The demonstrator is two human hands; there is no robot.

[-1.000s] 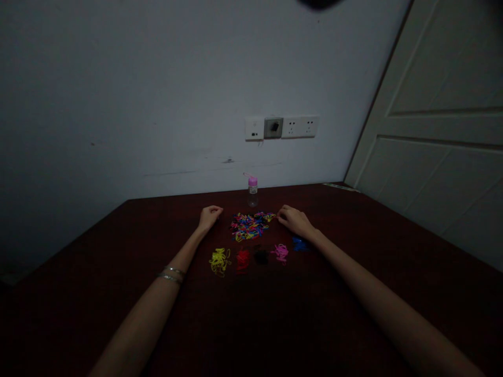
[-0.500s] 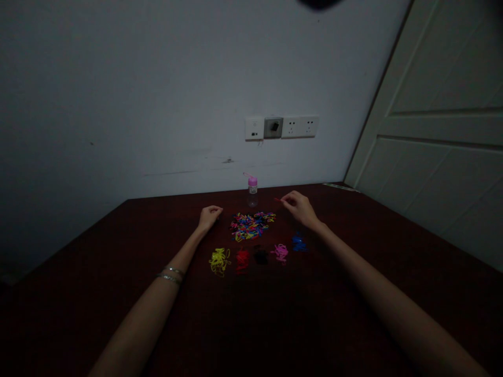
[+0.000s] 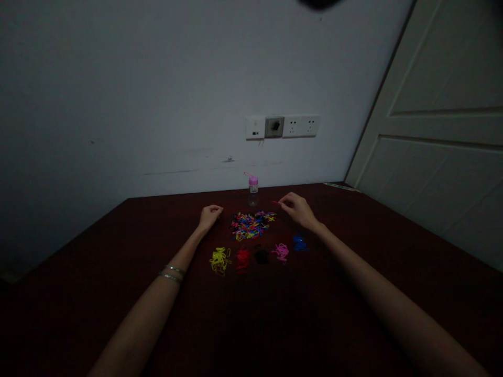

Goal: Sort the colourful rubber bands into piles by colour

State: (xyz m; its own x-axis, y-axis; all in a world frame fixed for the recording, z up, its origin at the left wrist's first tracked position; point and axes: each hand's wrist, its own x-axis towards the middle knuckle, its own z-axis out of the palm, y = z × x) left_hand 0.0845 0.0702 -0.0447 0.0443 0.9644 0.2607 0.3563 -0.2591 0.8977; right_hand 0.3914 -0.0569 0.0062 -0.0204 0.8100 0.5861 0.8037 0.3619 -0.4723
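A mixed pile of small coloured rubber bands [image 3: 250, 225] lies on the dark brown table [image 3: 251, 314]. In front of it sit sorted little heaps: yellow [image 3: 220, 259], red [image 3: 242, 257], black [image 3: 261, 256], pink [image 3: 281, 252] and blue [image 3: 299, 242]. My right hand [image 3: 298, 210] hovers just right of the mixed pile, fingers pinched on a red band [image 3: 275, 202]. My left hand [image 3: 209, 215] rests on the table left of the pile, fingers curled closed, with nothing visible in it. Bracelets circle my left wrist.
A small clear bottle with a pink cap [image 3: 253, 190] stands behind the pile near the wall. Wall sockets [image 3: 282, 126] sit above it. A white door [image 3: 440, 131] is at the right. The room is dim.
My right hand lifted from the edge of the mixed pile, pinching a red band, and now holds it a little above the table. My left hand stayed put.
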